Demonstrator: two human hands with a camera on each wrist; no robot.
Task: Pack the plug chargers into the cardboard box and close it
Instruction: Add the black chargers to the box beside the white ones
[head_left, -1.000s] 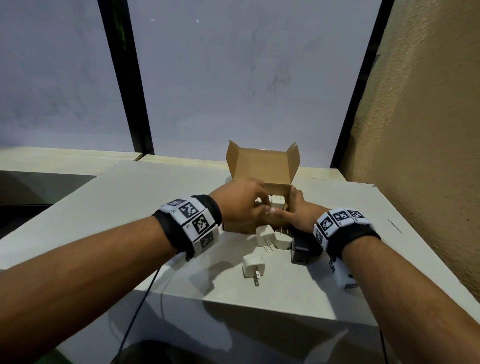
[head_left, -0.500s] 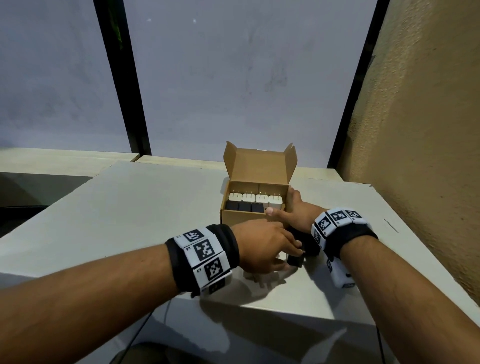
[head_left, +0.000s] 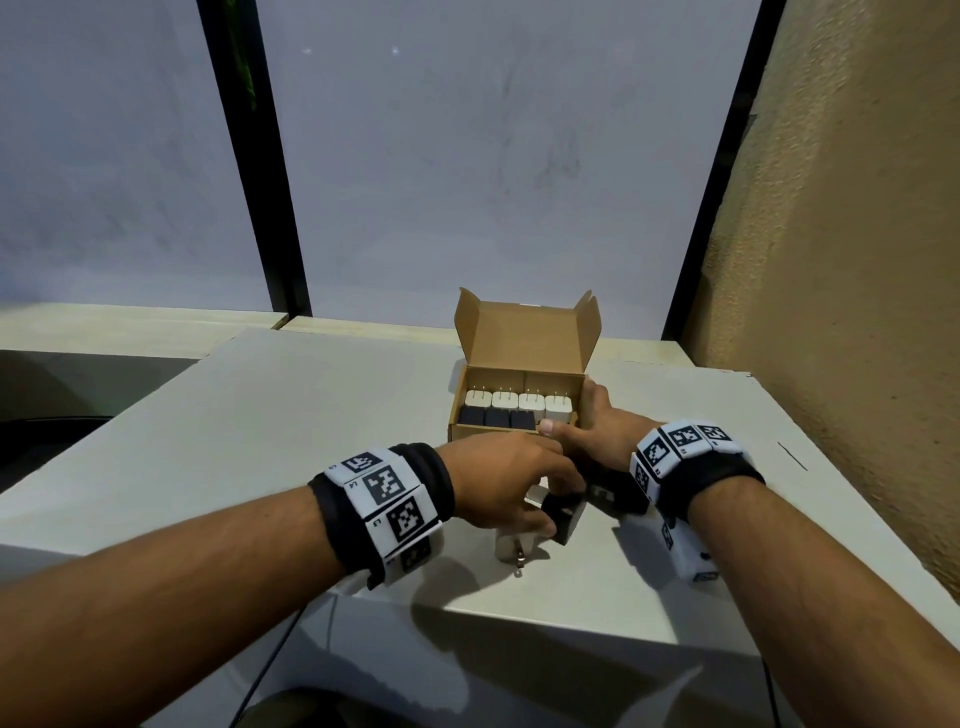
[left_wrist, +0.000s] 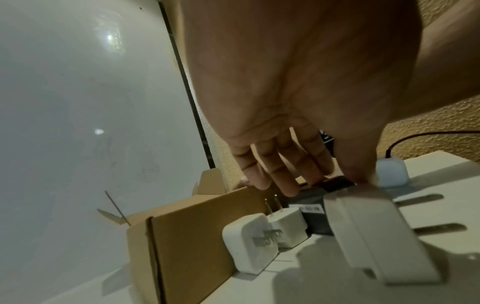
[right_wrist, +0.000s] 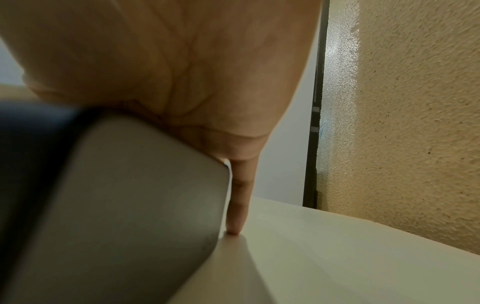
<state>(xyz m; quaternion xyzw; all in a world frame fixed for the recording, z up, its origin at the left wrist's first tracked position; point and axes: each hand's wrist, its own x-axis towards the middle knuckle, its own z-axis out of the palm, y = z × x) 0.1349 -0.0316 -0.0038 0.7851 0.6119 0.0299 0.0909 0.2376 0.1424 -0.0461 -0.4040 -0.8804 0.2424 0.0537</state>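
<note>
While the brown cardboard box (head_left: 519, 441) sits open at the centre of the head view, lid flap upright behind it, a back row of four white plug chargers (head_left: 518, 405) and a front row of three black plug chargers (head_left: 496, 419) already stand inside, leaving one gap at the front right. The step in hand looks like fetching the charger for that gap. Just below the box, the left hand (head_left: 511, 480) pinches a black cube-shaped charger (head_left: 563, 514) between thumb and fingertips, apparently just lifted off the pale table (head_left: 291, 415). The right hand (head_left: 592, 436) grips the box's right front corner, thumb on the near rim, steadying it.

The next move, as a judgement, calls for carrying the black charger up to the free slot and lowering it in line with its neighbours.

Outward from there, a white charger with metal prongs (head_left: 514, 545) lies loose at lower centre, and in the left wrist view two more white chargers (left_wrist: 265, 236) rest against the box's front wall.

The wristbands carry square black-and-white coded markers; small characters beside them are too small to read. A label on a black charger in the left wrist view is illegible. No brand shows.
</note>
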